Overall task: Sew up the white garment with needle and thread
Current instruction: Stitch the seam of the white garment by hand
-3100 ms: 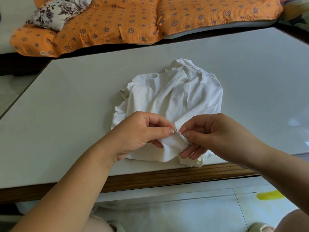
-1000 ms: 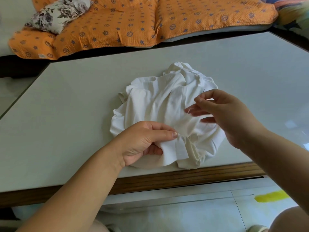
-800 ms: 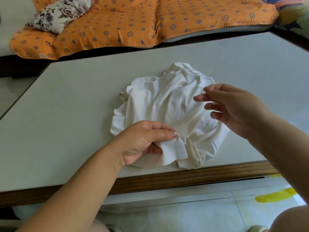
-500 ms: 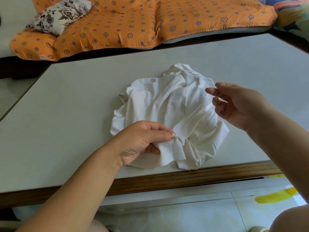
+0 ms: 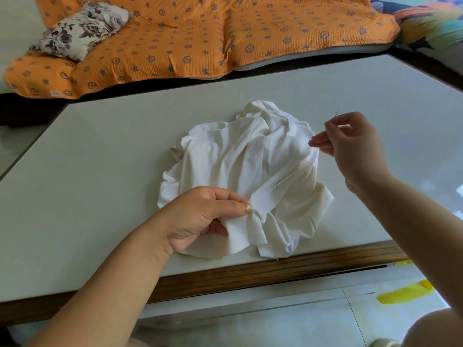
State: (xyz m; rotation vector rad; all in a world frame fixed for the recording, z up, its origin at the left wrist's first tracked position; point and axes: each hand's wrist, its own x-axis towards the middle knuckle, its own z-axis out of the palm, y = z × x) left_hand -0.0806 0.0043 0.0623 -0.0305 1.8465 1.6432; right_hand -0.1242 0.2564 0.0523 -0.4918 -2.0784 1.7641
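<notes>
A pale grey table (image 5: 100, 171) fills the middle of the view, its near side finished with a dark wooden edge (image 5: 275, 269). Beyond its far side lies an orange quilted cover (image 5: 200, 33) printed with small blue stars and wheels, rumpled into folds. A floral pillow (image 5: 80, 28) in grey and cream rests on the cover's left part. At the top right corner sits a multicoloured fabric (image 5: 431, 18). Below the table, light floor tiles (image 5: 250, 321) carry a yellow patch (image 5: 403, 293), possibly tape, at the right.
</notes>
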